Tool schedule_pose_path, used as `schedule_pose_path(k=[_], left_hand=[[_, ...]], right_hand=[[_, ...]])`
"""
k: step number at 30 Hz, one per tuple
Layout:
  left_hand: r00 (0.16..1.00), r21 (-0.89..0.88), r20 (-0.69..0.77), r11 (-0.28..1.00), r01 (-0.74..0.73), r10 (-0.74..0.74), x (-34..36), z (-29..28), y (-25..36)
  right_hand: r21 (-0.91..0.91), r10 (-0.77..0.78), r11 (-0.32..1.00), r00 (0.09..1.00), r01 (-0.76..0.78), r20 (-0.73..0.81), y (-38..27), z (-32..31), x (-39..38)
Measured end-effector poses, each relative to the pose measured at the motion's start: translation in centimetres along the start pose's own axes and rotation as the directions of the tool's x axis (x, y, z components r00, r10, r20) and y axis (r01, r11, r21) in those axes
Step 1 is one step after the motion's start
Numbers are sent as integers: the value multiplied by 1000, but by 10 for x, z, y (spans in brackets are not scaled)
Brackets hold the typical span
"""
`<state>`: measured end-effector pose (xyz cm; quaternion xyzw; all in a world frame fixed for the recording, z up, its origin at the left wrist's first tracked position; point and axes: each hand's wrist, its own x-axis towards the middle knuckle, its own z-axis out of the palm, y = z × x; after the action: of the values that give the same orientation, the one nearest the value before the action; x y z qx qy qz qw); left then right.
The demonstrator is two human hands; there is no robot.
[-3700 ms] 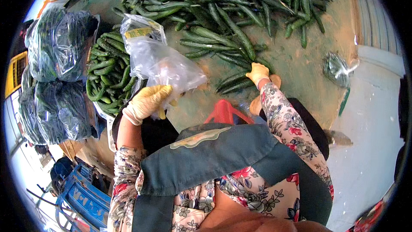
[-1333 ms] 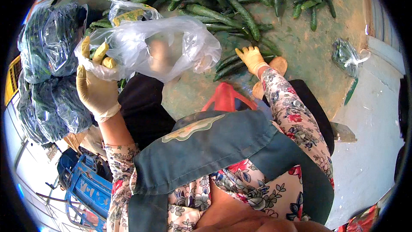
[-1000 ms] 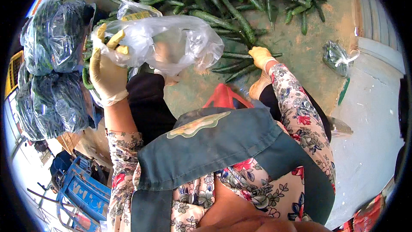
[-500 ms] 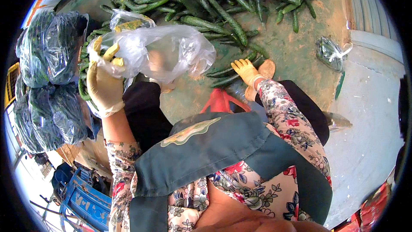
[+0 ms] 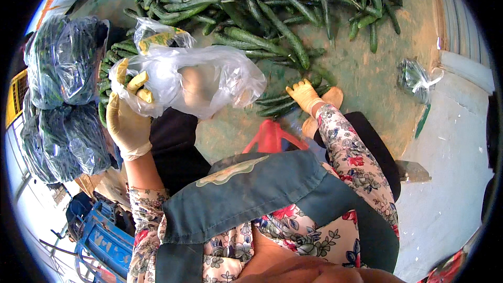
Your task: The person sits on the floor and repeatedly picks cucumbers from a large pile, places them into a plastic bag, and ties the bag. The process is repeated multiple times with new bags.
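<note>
My left hand (image 5: 130,112), in a yellowish glove, is raised with its fingers closed on a clear plastic bag (image 5: 220,71). The bag hangs out to the right, loose and crumpled, and the tan shape of a foot shows through it. My right hand (image 5: 305,96), gloved alike, reaches down to a few green cucumbers (image 5: 275,109) on the floor. Its fingers are bent over them, and the fingertips are partly hidden. A large pile of long cucumbers (image 5: 251,10) lies just beyond both hands.
Bagged cucumbers (image 5: 65,63) are stacked at the left, beside more loose cucumbers (image 5: 123,50). A tied bag of cucumbers (image 5: 416,78) lies at the right by a pale panel. A red stool (image 5: 270,136) is between my legs; blue metal equipment (image 5: 105,238) stands lower left.
The fingers of my right hand have gone from stretched out to bent over the cucumbers. My left hand still holds the bag, which has sagged slightly. The view has shifted a little.
</note>
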<state>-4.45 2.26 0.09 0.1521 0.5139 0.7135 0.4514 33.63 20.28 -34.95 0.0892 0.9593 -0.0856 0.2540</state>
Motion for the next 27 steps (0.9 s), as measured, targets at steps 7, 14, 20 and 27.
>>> schedule_pose_path(k=[7,14,20,27], left_hand=[[1000,38,8,999,-11,11,-4,6,-1],[999,6,15,1000,-31,31,-3,-2,3],[998,-25,61,1000,-1,3,-5,0,5],[1000,8,2,1000,-21,21,-5,6,5]], right_hand=[[-4,41,999,996,-41,85,8,-33,13],[-20,127,991,965,-135,-229,-5,13,-6],[-16,107,994,986,-110,-131,-4,6,-8],[171,-49,985,984,20,171,11,-35,9]])
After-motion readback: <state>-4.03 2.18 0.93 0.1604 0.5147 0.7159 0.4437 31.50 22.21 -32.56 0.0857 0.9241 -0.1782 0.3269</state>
